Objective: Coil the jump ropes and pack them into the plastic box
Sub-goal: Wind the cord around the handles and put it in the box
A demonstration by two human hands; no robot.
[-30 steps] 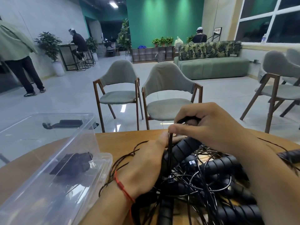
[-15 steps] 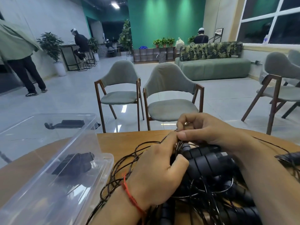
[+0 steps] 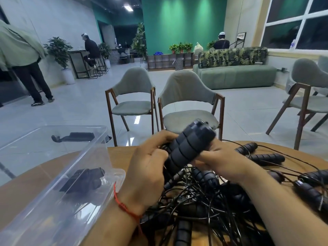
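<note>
Head view: left hand (image 3: pixel 147 168) and right hand (image 3: pixel 224 163) grip 2 black handles (image 3: pixel 188 148)

Qty: plastic box (image 3: pixel 35 201) x1; table (image 3: pixel 117 157) x1; raised handles (image 3: pixel 188 150) x2; loose handles (image 3: pixel 266 158) in rope tangle (image 3: pixel 204 201), no. unclear; chairs (image 3: pixel 188 91) x4; sofa (image 3: pixel 236 75) x1; bkgd persons (image 3: pixel 21 54) x3.

Two black bumpy handles (image 3: pixel 190 148) stick up side by side, tilted, over a tangled pile of black ropes (image 3: pixel 204 201) on the table (image 3: pixel 120 155). The clear box (image 3: pixel 44 206) sits just left, a black bundle (image 3: pixel 83 180) inside.
</note>
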